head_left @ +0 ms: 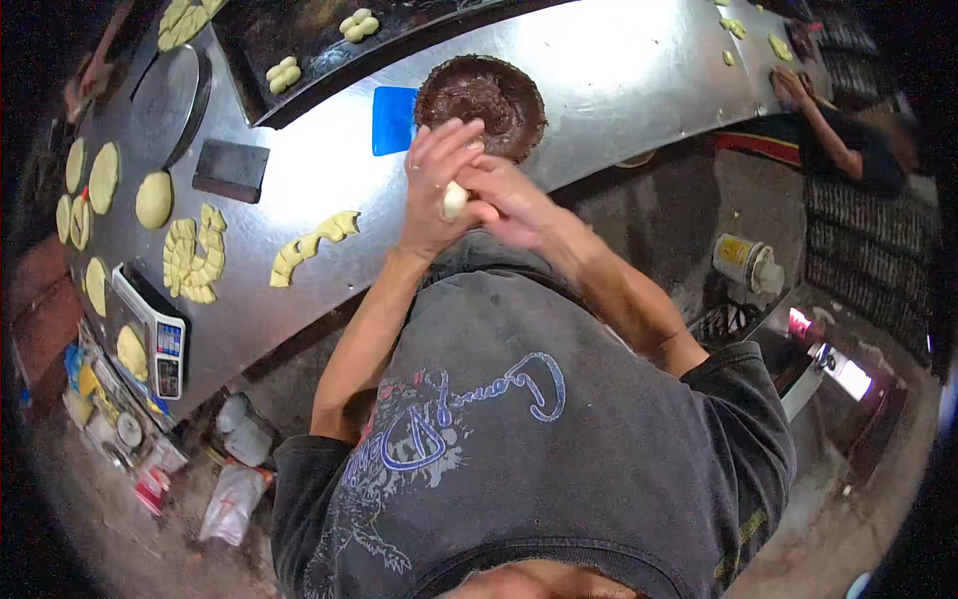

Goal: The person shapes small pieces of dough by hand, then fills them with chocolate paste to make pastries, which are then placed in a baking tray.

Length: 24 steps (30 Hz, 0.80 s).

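A small pale piece of dough (454, 201) shows between my two hands, above the table's near edge. My left hand (431, 185) stands with its fingers stretched upward and the dough against its palm. My right hand (511, 205), slightly blurred, closes over the dough from the other side, its thumb beside it. Just beyond my fingertips lies a round mass of dark brown filling (489, 95); its container is hard to make out. A blue scraper (393, 121) sits against the left side of the filling.
Cut dough strips (309, 248), a dough ball (154, 200), a dark block (231, 170) and a digital scale (165, 334) occupy the metal table's left side. A black tray (329, 60) with dough clusters is at the back. Another person's hand (791, 85) works at far right.
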Available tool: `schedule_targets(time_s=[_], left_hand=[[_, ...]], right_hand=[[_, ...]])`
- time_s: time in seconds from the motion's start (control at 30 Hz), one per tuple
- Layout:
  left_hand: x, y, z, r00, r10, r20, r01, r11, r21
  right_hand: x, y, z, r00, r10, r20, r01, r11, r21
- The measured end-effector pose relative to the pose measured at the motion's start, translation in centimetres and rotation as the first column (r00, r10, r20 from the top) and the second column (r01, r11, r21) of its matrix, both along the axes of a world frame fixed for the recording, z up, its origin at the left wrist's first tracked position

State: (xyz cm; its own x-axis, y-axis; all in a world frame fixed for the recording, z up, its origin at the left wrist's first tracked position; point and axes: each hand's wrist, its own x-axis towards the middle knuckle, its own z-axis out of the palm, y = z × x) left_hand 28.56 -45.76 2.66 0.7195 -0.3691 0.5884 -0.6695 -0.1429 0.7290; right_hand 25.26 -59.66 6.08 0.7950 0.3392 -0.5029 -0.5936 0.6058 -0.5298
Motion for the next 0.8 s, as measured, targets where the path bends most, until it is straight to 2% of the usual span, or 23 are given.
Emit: schedule_targets(time_s=[0.03,0.07,0.1,0.13,0.17,0.2,0.23,0.27,0.3,0.4,0.43,0.53,0.57,0.67,0.7,0.77,0.8], left_hand=[[-0.2,-0.5,-0.9,0.999,0.018,0.036,-0.018,1.000,-0.001],[-0.7,-1.4,-2.3,0.981,0.173,-0.086,-0.176,0.984,-0.031],[-1.4,-2.7,-3.8,0.925,0.316,-0.210,-0.332,0.943,-0.042],[-1.7,-2.9,-4.5,0.834,0.344,-0.431,-0.403,0.914,-0.051],[-1.9,-3.1,-5.2,0.696,0.347,-0.629,-0.485,0.873,-0.056],[-1.9,-2.1,-5.7,0.477,0.206,-0.855,-0.502,0.862,-0.072],[-1.7,-1.1,-6.0,0.209,0.034,-0.977,-0.527,0.846,-0.083],[-1.7,-0.5,-6.2,-0.074,-0.151,-0.986,-0.555,0.828,-0.085],[-1.2,-0.8,-4.2,-0.134,-0.263,-0.956,-0.485,0.858,-0.168],[-1.4,-1.5,-7.1,-0.147,-0.390,-0.909,-0.502,0.821,-0.271],[-1.5,-1.7,-8.0,-0.147,-0.405,-0.903,-0.528,0.804,-0.275],[-1.8,-1.8,-8.7,-0.165,-0.428,-0.889,-0.607,0.754,-0.251],[-1.8,-2.0,-8.6,-0.185,-0.426,-0.886,-0.632,0.741,-0.224],[-1.7,-2.3,-6.9,-0.218,-0.418,-0.882,-0.677,0.715,-0.172],[-1.6,-2.1,-6.3,-0.223,-0.418,-0.881,-0.693,0.704,-0.158],[-1.5,-0.9,-5.8,-0.095,-0.221,-0.971,-0.631,0.767,-0.113],[-1.5,0.0,-5.3,-0.022,-0.115,-0.993,-0.612,0.787,-0.077]], right_hand=[[0.9,-1.4,-0.8,0.988,0.103,0.112,-0.081,0.979,-0.188],[2.0,-2.9,-1.7,0.953,0.222,0.206,-0.132,0.918,-0.375],[3.3,-4.6,-1.4,0.926,0.327,0.187,-0.184,0.826,-0.532],[4.7,-6.0,-1.2,0.894,0.422,0.152,-0.219,0.707,-0.673],[5.7,-7.0,-4.1,0.924,0.372,0.092,-0.184,0.640,-0.746],[6.1,-7.7,-5.5,0.881,0.452,0.137,-0.121,0.495,-0.860],[6.5,-8.2,-6.6,0.827,0.537,0.168,-0.032,0.342,-0.939],[6.7,-8.4,-7.6,0.764,0.619,0.183,0.079,0.191,-0.978],[6.5,-7.9,-8.5,0.716,0.659,0.232,0.136,0.194,-0.971],[5.2,-6.2,-9.8,0.602,0.790,0.112,0.171,0.010,-0.985],[4.9,-5.7,-9.2,0.579,0.812,0.075,0.142,-0.010,-0.990],[4.9,-4.7,-9.6,0.575,0.804,0.152,0.269,-0.010,-0.963],[5.2,-4.7,-9.6,0.589,0.792,0.163,0.227,0.031,-0.973],[5.9,-4.5,-7.8,0.745,0.651,0.145,0.031,0.184,-0.983],[6.1,-4.4,-7.3,0.825,0.550,0.127,-0.072,0.325,-0.943],[6.4,-4.2,-6.2,0.931,0.364,0.021,-0.218,0.603,-0.767],[6.3,-3.8,-5.6,0.957,0.287,0.045,-0.198,0.758,-0.621]])
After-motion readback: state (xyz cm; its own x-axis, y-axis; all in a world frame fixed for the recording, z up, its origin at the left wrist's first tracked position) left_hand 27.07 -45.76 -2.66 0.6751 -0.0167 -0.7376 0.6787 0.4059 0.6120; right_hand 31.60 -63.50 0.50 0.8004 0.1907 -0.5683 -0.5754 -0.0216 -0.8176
